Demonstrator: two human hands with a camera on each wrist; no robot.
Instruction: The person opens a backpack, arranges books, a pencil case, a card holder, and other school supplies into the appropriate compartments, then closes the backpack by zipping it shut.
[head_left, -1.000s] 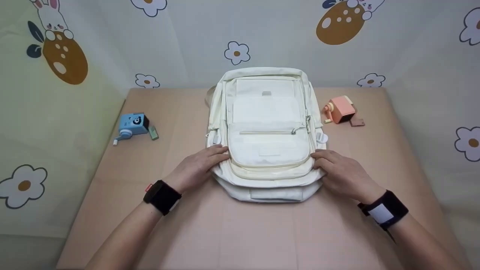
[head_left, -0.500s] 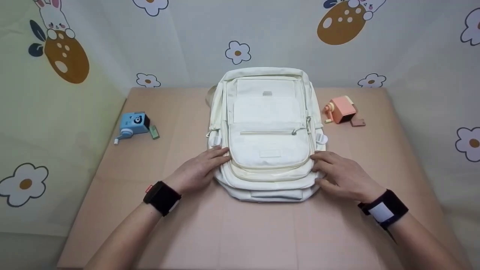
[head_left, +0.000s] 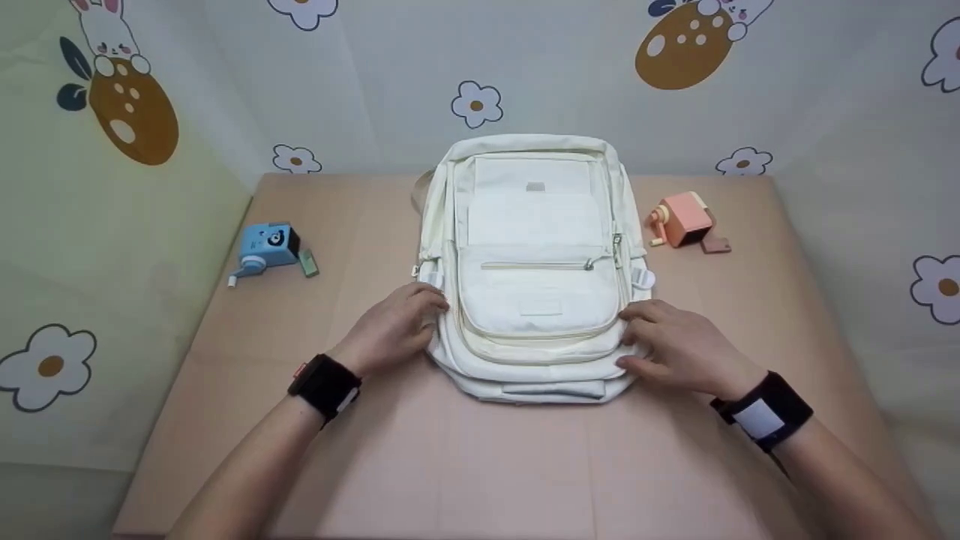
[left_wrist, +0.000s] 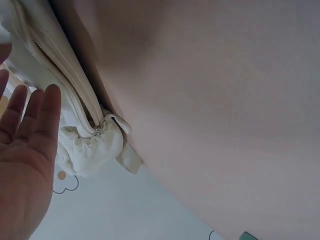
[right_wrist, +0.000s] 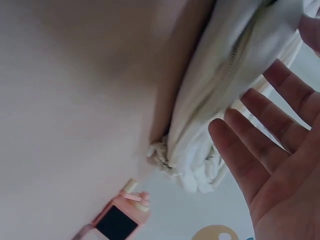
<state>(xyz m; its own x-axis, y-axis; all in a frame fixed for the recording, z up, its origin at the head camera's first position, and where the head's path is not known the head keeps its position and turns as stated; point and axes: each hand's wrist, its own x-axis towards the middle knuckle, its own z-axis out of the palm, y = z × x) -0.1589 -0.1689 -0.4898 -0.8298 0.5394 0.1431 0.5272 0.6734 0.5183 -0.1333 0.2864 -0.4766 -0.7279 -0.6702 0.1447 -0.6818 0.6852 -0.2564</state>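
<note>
A cream backpack [head_left: 540,225] lies front side up on the table, its top toward the back wall. At its lower left side my left hand [head_left: 397,328] has its fingertips right by the edge. The left wrist view shows that hand's fingers [left_wrist: 50,115] nearly straight, beside a side zip that gapes a little. My right hand [head_left: 679,346] is at the lower right side, fingertips against the fabric. In the right wrist view its fingers [right_wrist: 240,140] are spread and extended, with nothing gripped. The side zip [right_wrist: 233,52] runs just past them.
On the left of the table [head_left: 517,472] stands a blue crank pencil sharpener [head_left: 268,246] with a small green block [head_left: 308,263] beside it. A coral crank sharpener [head_left: 686,219] and a small brownish block [head_left: 715,244] are at the right. A patterned cloth wall [head_left: 390,82] encloses the back.
My left hand has drawn back slightly off the front panel to the bag's left edge. The right thumb has come away from the side and spread. The backpack stays in place.
</note>
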